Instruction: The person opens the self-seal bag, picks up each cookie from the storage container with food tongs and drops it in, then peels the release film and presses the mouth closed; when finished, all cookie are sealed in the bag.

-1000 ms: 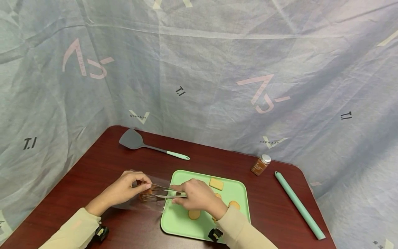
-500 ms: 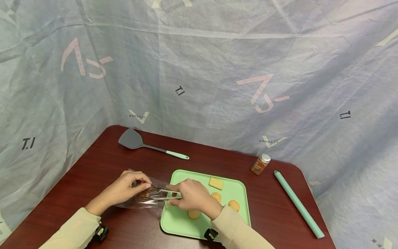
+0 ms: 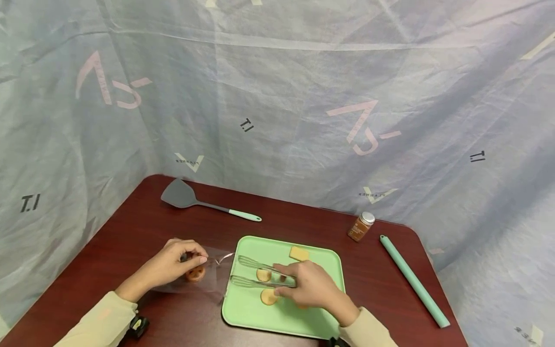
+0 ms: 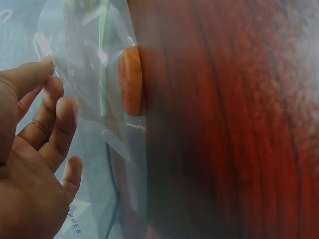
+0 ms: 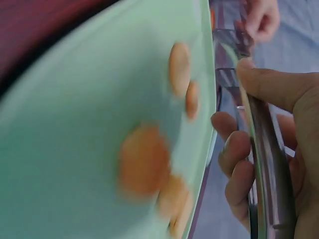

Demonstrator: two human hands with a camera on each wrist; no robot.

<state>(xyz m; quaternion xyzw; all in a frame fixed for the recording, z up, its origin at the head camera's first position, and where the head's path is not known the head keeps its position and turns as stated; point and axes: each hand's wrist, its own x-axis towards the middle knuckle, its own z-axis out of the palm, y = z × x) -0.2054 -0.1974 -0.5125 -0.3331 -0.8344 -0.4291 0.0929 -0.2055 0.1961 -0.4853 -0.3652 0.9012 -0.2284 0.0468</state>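
Observation:
My left hand [image 3: 173, 262] pinches the edge of a clear plastic bag [image 3: 210, 270] at the left of the tray. A round brown cookie [image 4: 131, 81] lies inside the bag, low against the table in the left wrist view. My right hand [image 3: 310, 284] grips metal tongs [image 5: 271, 174]. The tongs' two ends are spread apart above the green tray [image 3: 243, 315], pointing left toward the bag, with nothing pinched between them. Beneath the tongs are round cookies [image 3: 269, 297] on the tray. A rectangular biscuit [image 3: 299, 253] lies near its back edge.
A grey spatula [image 3: 208, 206] with a pale green handle lies at the back left. At the back right stands a small spice jar [image 3: 361, 226] with a silver lid. A long green stick [image 3: 415, 282] lies along the right side of the table [image 3: 173, 323].
My right hand has drawn the tongs out of the bag and rightward over the tray. The cookie now shows plainly in the bag. My left hand stays nearly still at the bag's edge.

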